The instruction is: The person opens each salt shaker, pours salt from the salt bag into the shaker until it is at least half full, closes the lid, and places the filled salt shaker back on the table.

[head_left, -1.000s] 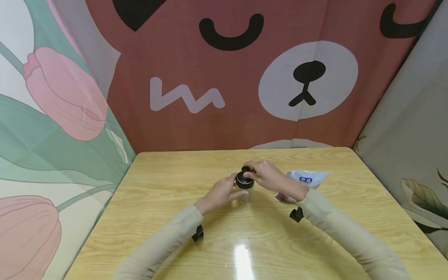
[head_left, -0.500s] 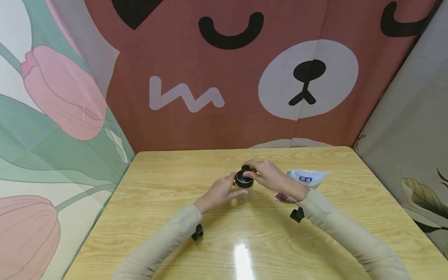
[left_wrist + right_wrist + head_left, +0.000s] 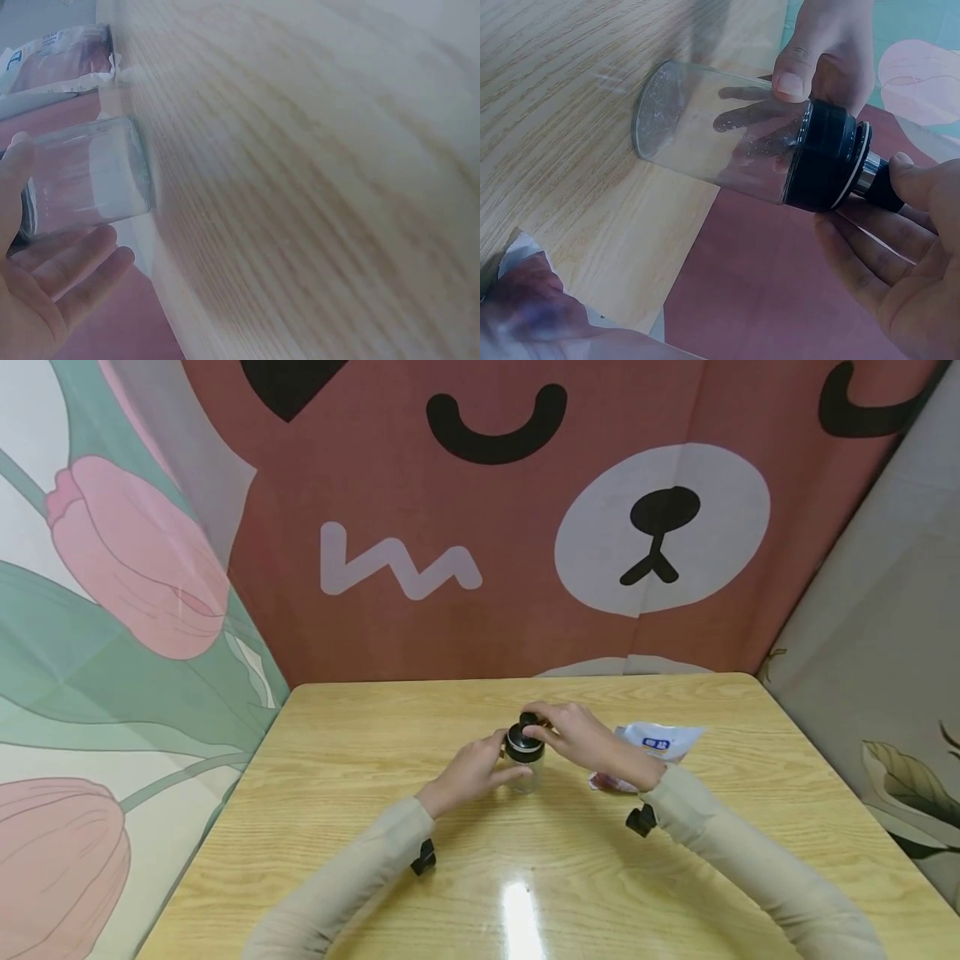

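A clear glass jar [image 3: 527,781] with a black lid [image 3: 524,747] stands upright near the middle of the table. My left hand [image 3: 472,770] holds it from the left, with its thumb across the front just below the lid. In the right wrist view that thumb lies on the glass [image 3: 694,139], and fingers show through from behind. My right hand [image 3: 576,737] pinches the black knob [image 3: 883,187] on top, which sits on a short silver stem. Its other fingers reach beside the lid's edge. Droplets or grains speckle the inside of the glass.
A white and reddish plastic packet [image 3: 670,742] with a blue label lies to the right of the jar, partly behind my right forearm. The wooden table [image 3: 360,727] ends at printed cloth hangings [image 3: 420,635] at the back and sides.
My right wrist has shifted slightly to the right, its fingers still on the knob. The left hand and the jar look the same.
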A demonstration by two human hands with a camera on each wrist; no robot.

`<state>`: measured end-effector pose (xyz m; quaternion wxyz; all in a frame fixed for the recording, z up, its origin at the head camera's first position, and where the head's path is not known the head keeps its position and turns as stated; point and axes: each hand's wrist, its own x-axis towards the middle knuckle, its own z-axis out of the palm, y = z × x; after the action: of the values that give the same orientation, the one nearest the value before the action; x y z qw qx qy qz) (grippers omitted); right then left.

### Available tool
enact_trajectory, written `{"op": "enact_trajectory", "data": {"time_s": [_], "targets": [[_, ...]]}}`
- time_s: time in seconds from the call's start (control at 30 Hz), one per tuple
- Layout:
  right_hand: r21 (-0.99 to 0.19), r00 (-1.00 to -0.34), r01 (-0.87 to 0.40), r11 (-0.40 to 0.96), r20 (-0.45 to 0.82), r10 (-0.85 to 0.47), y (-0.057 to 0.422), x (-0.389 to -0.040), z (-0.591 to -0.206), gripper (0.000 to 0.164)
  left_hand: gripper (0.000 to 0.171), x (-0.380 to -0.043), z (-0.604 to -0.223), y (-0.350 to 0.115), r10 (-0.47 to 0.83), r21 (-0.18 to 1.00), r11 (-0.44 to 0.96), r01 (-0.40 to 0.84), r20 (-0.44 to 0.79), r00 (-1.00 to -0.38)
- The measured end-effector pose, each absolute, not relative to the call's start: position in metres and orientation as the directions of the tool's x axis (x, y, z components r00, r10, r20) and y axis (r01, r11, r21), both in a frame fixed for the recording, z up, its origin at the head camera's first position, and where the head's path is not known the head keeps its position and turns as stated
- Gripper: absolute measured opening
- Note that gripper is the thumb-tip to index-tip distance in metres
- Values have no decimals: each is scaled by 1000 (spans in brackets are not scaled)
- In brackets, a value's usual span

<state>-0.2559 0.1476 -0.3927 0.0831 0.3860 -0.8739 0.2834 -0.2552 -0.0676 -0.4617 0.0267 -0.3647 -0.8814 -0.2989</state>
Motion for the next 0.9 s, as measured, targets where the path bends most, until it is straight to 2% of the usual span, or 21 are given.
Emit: {"op": "enact_trajectory", "data": {"time_s": [0.37, 0.6, 0.9], "targets": [[-442, -677, -731, 520, 382, -629, 153, -254, -394, 35, 69, -255, -462, -67, 622, 511, 562, 650, 256, -740], [-451, -693, -716, 534, 368, -619, 156, -252, -394, 38, 67, -255, -462, -66, 615, 506, 571, 646, 257, -745], [-443, -686, -724, 529, 383, -618, 158, -250, -396, 33, 65, -254, -461, -67, 618, 504, 573, 646, 252, -745]]}}
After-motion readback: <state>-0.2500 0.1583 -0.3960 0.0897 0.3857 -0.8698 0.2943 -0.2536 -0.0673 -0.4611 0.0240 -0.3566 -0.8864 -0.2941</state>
